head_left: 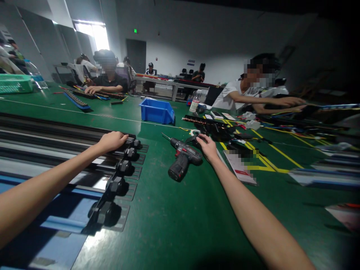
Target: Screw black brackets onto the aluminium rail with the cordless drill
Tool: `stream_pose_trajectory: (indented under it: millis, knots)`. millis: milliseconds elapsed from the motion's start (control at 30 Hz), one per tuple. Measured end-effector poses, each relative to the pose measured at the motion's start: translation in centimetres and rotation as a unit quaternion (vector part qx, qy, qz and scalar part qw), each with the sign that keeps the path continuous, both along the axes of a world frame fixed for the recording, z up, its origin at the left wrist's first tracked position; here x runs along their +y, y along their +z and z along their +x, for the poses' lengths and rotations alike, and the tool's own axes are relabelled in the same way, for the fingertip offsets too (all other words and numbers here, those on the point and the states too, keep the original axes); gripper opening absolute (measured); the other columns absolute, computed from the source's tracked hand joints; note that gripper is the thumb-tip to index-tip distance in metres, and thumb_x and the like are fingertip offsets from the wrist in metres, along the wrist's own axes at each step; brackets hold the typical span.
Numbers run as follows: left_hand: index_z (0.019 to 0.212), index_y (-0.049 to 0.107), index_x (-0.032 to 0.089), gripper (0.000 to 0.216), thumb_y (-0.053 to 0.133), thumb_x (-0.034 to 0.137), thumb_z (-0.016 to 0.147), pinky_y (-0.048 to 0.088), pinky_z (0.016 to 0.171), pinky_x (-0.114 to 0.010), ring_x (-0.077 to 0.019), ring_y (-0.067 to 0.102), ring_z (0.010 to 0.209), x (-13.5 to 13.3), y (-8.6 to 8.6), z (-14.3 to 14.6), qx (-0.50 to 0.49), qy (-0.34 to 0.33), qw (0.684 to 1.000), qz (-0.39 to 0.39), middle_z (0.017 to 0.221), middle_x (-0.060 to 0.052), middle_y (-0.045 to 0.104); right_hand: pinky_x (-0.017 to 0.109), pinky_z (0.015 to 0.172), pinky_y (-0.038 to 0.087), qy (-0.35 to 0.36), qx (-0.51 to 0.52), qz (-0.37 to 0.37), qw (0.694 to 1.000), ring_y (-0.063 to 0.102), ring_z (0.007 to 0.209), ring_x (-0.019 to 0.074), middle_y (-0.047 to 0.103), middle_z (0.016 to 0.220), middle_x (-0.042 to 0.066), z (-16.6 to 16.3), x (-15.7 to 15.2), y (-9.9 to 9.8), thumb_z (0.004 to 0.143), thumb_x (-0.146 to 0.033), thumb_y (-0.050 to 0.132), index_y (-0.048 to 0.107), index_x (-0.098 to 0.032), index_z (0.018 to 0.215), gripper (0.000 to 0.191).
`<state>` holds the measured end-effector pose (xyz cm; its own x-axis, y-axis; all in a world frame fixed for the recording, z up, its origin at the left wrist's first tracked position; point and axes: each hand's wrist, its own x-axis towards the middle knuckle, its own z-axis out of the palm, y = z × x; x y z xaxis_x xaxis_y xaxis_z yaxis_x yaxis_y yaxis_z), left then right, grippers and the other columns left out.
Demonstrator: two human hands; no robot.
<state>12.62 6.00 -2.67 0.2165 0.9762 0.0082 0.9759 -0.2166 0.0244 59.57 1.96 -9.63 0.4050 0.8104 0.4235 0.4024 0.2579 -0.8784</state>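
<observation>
My left hand [113,141] lies over the far end of a row of long black bars [70,129], its fingers curled round the farthest one. Dark knob-like end pieces [124,167] and flat slotted plates stick out along the bars' right ends. My right hand [207,147] has its fingers bent at a small black part [192,140], just beyond a cordless drill [184,157]; what the part is, I cannot make out. On its side on the green table [168,225], the drill points its bit away to the left.
A blue bin [157,111] stands farther back, with a bottle [195,101] to its right. Dark parts and cables [219,129] crowd the right side, near a white packet [240,167]. Co-workers sit across the table, and a green basket [15,83] is far left.
</observation>
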Motion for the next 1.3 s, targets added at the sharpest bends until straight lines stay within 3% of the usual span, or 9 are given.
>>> stream_pose_trajectory:
  millis: [700,1067,1300]
  knots:
    - [0.097,0.075,0.015,0.072,0.019,0.060,0.092,0.049,0.076,-0.038,-0.0369,0.067,0.099,-0.18,0.03,0.02,-0.006,-0.006,1.000,0.003,0.101,-0.020,0.072,0.042,0.096,0.051,0.007,-0.005,-0.042,0.999,0.068,0.104,0.0294,0.074,0.108,0.014,0.39,0.01,0.03,0.072,-0.054,0.076,0.072,-0.013,0.116,0.060]
    - [0.095,0.075,0.015,0.072,0.021,0.062,0.091,0.049,0.078,-0.039,-0.0371,0.066,0.100,0.12,-0.13,-0.11,-0.011,0.001,1.000,0.004,0.102,-0.020,0.072,0.042,0.101,0.049,0.022,0.004,-0.032,0.999,0.064,0.114,0.0288,0.068,0.125,0.014,0.56,0.17,-0.35,0.072,-0.049,0.078,0.069,-0.014,0.121,0.061]
    - [0.095,0.075,0.015,0.071,0.021,0.061,0.092,0.049,0.078,-0.038,-0.0359,0.067,0.099,0.05,-0.08,-0.11,-0.011,-0.004,1.000,0.002,0.100,-0.019,0.072,0.043,0.099,0.051,0.025,0.023,-0.029,0.999,0.066,0.111,0.0288,0.069,0.122,0.014,0.62,0.44,-0.52,0.072,-0.047,0.077,0.069,-0.015,0.118,0.057]
